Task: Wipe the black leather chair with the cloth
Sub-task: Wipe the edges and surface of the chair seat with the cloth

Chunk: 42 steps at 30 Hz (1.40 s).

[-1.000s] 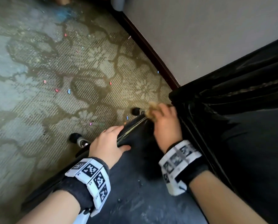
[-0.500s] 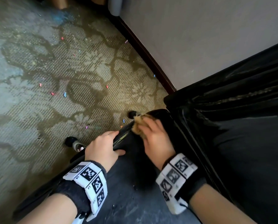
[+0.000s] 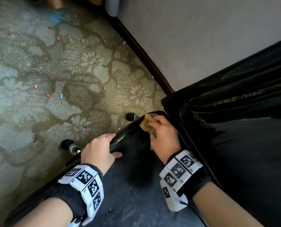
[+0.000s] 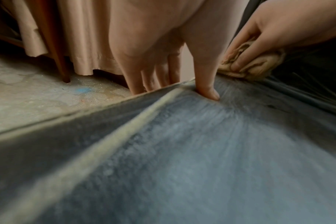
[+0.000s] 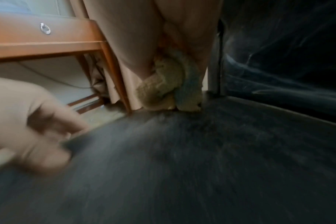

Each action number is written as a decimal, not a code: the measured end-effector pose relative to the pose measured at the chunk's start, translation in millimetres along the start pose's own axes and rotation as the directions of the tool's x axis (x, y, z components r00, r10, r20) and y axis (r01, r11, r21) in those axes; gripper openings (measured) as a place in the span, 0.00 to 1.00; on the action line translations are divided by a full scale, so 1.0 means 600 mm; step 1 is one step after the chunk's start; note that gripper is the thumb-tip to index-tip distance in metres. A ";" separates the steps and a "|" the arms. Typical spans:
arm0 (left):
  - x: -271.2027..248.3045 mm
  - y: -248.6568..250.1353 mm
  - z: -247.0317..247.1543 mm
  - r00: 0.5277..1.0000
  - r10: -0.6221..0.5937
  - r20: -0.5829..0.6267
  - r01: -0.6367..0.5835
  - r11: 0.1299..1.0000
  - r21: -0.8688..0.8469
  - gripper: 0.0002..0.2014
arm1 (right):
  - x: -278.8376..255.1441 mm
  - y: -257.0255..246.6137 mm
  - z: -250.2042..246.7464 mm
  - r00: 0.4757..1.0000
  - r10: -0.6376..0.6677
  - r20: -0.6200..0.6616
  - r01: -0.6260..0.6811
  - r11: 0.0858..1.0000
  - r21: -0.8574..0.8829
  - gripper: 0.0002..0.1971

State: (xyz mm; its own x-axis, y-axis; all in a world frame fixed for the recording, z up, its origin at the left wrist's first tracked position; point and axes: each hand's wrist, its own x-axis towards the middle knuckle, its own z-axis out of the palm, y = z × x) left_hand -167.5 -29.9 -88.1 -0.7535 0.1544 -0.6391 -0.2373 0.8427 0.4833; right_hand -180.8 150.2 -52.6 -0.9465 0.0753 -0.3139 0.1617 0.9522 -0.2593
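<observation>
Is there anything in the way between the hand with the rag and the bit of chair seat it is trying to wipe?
Nothing visible. The right hand grips the crumpled tan cloth and presses it straight onto the far corner of the black leather chair seat. The left hand grips the seat's side edge, apart from the cloth.

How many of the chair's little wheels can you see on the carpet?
2. One caster sits just past the seat's far corner, left of the cloth. The other caster is nearer, left of the left hand. More may be hidden under the seat.
</observation>
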 end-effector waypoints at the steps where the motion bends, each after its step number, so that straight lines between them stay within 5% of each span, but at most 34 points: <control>1: -0.001 -0.001 0.001 1.000 0.002 -0.001 -0.002 1.000 -0.002 0.32 | 0.010 0.005 -0.008 0.999 0.039 -0.013 -0.039 0.999 0.011 0.15; 5: 0.004 -0.012 0.000 0.999 0.054 0.002 -0.054 0.998 -0.044 0.33 | 0.072 0.020 -0.015 0.967 0.228 -0.113 -0.226 0.974 0.023 0.16; 9: 0.003 -0.054 -0.014 0.975 0.155 0.158 -0.136 0.983 -0.122 0.40 | 0.018 -0.049 0.034 0.999 -0.005 0.032 0.006 1.000 -0.029 0.15; 12: -0.019 -0.099 -0.025 0.961 0.106 0.256 -0.089 0.993 -0.078 0.48 | -0.032 -0.102 0.055 0.964 -0.243 0.109 0.242 0.970 0.022 0.14; 17: -0.046 -0.126 -0.029 0.960 0.114 0.256 -0.099 0.993 -0.071 0.49 | 0.003 -0.089 0.048 0.994 -0.108 0.035 0.110 0.990 -0.091 0.13; 23: -0.047 -0.125 -0.022 0.970 0.103 0.218 -0.084 0.992 -0.095 0.48 | -0.080 -0.108 0.074 0.927 -0.338 0.160 0.335 0.941 0.048 0.15; 26: -0.051 -0.124 -0.017 0.977 0.103 0.186 -0.085 0.991 -0.105 0.47 | -0.027 -0.068 0.049 0.978 -0.203 -0.048 0.204 0.979 0.020 0.15; 28: -0.053 -0.121 -0.015 0.980 0.101 0.171 -0.083 0.991 -0.105 0.46 | -0.017 -0.061 0.050 0.989 -0.122 -0.078 0.118 0.992 -0.054 0.15; 35: -0.050 -0.146 -0.037 0.928 0.210 0.308 -0.196 0.978 -0.075 0.52 | -0.115 -0.128 0.103 0.888 -0.457 0.054 0.448 0.885 0.126 0.20; 39: -0.063 -0.179 -0.046 0.901 0.170 0.398 -0.201 0.979 0.038 0.58 | -0.024 -0.089 0.081 0.971 -0.217 -0.095 0.222 0.975 0.035 0.14; 42: -0.082 -0.203 -0.038 0.919 0.112 0.379 -0.128 0.992 0.019 0.59 | -0.054 -0.116 0.094 0.964 -0.264 -0.038 0.264 0.964 -0.028 0.17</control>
State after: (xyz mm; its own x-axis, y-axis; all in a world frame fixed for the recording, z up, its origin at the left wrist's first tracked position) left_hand -115.7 -151.8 -101.9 -0.4866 0.4312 -0.7598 -0.1267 0.8256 0.5498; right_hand -145.7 64.7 -75.6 -0.9654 -0.1681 -0.1994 -0.1014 0.9463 -0.3069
